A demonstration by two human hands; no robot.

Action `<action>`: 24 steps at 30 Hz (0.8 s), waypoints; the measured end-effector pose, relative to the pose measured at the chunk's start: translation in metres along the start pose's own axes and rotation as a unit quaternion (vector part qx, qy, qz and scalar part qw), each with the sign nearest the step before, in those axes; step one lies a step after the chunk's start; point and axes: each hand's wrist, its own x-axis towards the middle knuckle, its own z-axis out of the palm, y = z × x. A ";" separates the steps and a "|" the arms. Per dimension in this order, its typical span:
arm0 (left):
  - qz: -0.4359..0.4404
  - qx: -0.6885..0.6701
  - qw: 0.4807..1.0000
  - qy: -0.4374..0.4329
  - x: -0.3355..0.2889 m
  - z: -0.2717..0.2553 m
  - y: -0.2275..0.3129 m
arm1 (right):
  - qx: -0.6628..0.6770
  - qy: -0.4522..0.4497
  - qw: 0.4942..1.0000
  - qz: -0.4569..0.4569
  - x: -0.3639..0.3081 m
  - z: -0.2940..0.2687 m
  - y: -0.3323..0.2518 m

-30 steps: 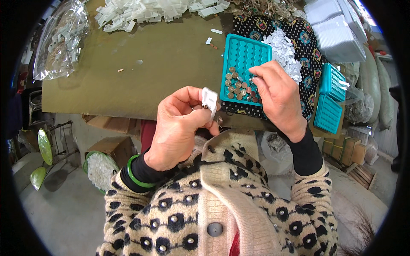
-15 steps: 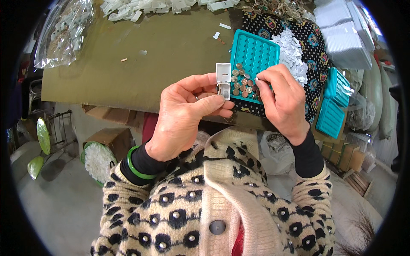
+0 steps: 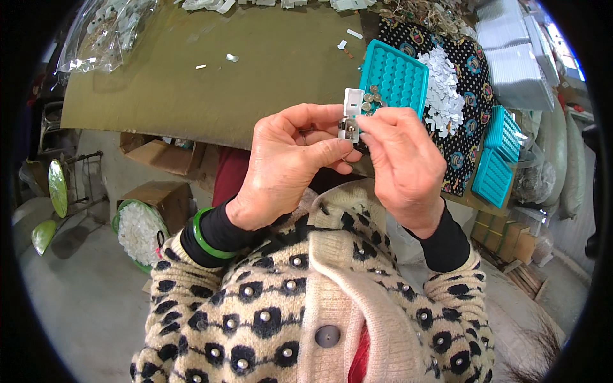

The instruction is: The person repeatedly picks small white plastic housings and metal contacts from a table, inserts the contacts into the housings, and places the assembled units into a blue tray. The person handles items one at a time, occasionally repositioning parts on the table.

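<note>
My left hand (image 3: pixel 278 163) grips a small white plastic case (image 3: pixel 353 102) between thumb and fingers, its hinged lid standing up and a bit of metal showing in the lower half. Against the right side of that case, my right hand (image 3: pixel 408 163) has its thumb and fingertips pinched together; what they hold, if anything, is hidden. Just behind the hands lies a teal tray (image 3: pixel 399 70) with round hollows. Several shiny round metal discs (image 3: pixel 369 99), like button cells, lie at its near end, partly covered by my right hand.
Right of the tray, small white flat pieces (image 3: pixel 444 92) are heaped on a dark patterned cloth (image 3: pixel 471 121). More teal trays (image 3: pixel 493 177) and stacked white trays (image 3: pixel 520 70) stand farther right. A clear bag (image 3: pixel 105 35) of parts sits at the far left of the olive tabletop (image 3: pixel 191 96).
My right hand has moved left from over the tray to the case, its fingertips now meeting it. The left hand still holds the case. The whole view has shifted slightly.
</note>
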 end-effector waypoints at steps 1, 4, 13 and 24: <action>-0.003 0.003 1.000 0.002 -0.001 0.000 0.001 | 0.018 0.004 1.000 0.022 0.000 -0.002 -0.002; -0.009 0.006 1.000 -0.004 -0.004 -0.001 0.001 | 0.023 0.031 0.999 0.018 0.002 0.003 -0.003; -0.029 0.005 0.999 -0.014 -0.003 -0.013 0.000 | 0.114 -0.051 0.991 0.037 0.007 -0.006 0.004; -0.031 -0.056 0.997 -0.031 0.005 -0.022 0.005 | -0.114 -0.061 0.991 0.016 0.021 0.011 0.047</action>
